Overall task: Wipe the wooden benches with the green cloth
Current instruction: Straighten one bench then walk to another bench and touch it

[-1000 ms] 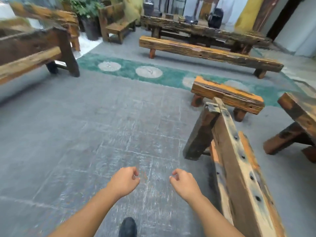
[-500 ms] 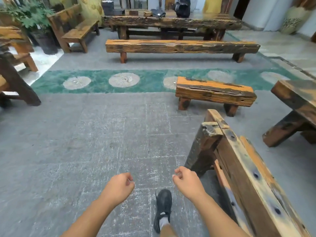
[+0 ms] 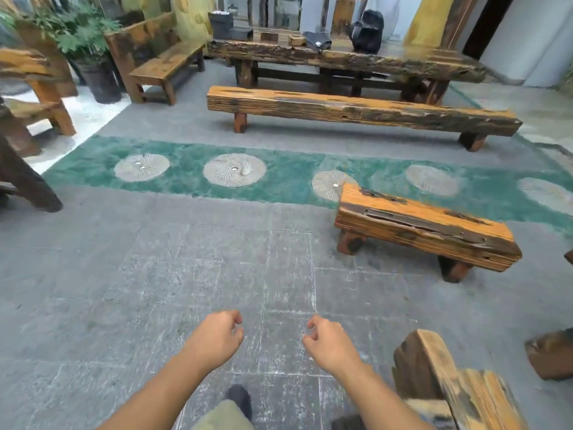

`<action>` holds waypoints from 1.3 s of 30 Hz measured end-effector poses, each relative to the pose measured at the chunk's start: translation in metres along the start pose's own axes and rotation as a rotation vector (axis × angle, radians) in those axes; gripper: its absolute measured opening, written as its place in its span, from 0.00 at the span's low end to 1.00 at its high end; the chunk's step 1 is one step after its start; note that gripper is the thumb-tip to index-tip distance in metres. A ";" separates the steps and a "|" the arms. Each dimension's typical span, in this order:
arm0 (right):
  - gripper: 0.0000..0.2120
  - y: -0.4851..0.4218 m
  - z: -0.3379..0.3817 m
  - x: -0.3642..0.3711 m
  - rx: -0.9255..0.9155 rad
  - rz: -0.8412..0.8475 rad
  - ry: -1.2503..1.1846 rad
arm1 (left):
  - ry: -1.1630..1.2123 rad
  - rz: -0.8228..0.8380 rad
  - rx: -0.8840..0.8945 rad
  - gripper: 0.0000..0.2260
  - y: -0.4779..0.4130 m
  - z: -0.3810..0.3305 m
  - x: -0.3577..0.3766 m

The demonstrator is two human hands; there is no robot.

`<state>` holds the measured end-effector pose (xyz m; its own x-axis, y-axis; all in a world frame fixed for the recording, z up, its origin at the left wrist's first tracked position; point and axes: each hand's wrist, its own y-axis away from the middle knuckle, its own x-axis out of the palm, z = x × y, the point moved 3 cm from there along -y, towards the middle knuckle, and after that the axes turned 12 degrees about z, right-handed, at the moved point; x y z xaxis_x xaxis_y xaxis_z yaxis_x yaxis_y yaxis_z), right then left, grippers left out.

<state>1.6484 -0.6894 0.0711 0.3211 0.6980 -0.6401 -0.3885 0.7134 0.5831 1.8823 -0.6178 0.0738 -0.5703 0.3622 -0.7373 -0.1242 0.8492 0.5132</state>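
My left hand point(image 3: 215, 338) and my right hand point(image 3: 330, 344) hang in front of me over the grey stone floor, fingers loosely curled, holding nothing. No green cloth is in view. A short orange wooden bench point(image 3: 424, 226) stands ahead on the right. Beyond it a long wooden bench point(image 3: 356, 110) runs across the room. A bench end point(image 3: 449, 383) stands close by my right arm.
A green rug point(image 3: 279, 178) with pale round patches crosses the floor. A long rough table point(image 3: 341, 58) with dark items stands at the back. A backed bench point(image 3: 161, 62), a potted plant point(image 3: 90, 41) and more wooden furniture point(image 3: 28, 88) are on the left.
The view has moved forward and turned left; the near bench has slid to the lower right corner. Both hands stay loosely curled and hold nothing.
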 end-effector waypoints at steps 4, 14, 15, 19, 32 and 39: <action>0.18 -0.101 0.023 -0.053 -0.001 0.023 0.090 | 0.017 0.009 -0.005 0.12 -0.101 0.001 -0.040; 0.19 -0.327 0.076 -0.256 0.155 -0.077 0.043 | -0.037 0.038 0.024 0.13 -0.363 -0.039 -0.217; 0.19 -0.346 0.079 -0.272 0.155 -0.084 0.033 | -0.049 0.037 0.031 0.13 -0.385 -0.048 -0.233; 0.20 -0.433 0.083 -0.338 0.166 -0.114 0.019 | -0.124 0.039 0.074 0.14 -0.488 -0.087 -0.292; 0.19 -0.730 0.045 -0.593 0.172 -0.034 0.046 | -0.360 0.114 0.096 0.18 -0.836 -0.262 -0.438; 0.22 -0.849 -0.004 -0.711 0.290 -0.063 -0.057 | -0.431 0.200 0.168 0.20 -1.015 -0.343 -0.493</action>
<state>1.7464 -1.7915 0.0288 0.3877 0.6483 -0.6552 -0.1058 0.7375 0.6670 2.0111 -1.7900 0.0670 -0.1779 0.6200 -0.7641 0.1060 0.7841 0.6115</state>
